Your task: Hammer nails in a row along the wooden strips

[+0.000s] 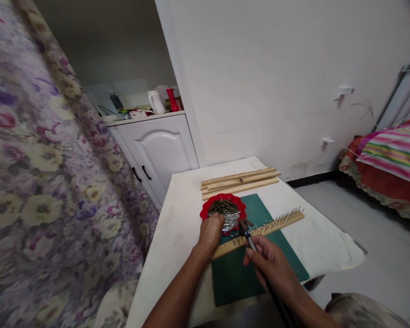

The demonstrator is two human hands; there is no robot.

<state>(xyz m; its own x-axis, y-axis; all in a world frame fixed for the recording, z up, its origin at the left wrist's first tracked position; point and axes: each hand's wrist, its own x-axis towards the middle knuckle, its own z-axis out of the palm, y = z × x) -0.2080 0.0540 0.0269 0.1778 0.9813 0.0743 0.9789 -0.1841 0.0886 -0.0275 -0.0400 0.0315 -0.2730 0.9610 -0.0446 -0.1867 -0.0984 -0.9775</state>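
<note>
My left hand [212, 230] reaches over the near left rim of a scalloped red dish [243, 210]. Its fingers are bent and pressed together at the nails [230, 214], dark and silvery ones, heaped in the dish; what lies between the fingertips is hidden. A hammer [248, 236] is gripped in my right hand [269, 262], partway along its handle, head up. Just behind my right hand, the hammer head overlaps a wooden strip [225, 248]. Several nails stand in this strip, upright or leaning, most densely toward its right end.
Beneath the strip lies a green cutting mat [232, 282] on a white-covered table [167, 218]. More wooden strips [241, 181] lie behind the dish. A floral curtain [48, 182] hangs at left, a white cabinet [160, 150] stands behind, and a bed [392, 159] is at right.
</note>
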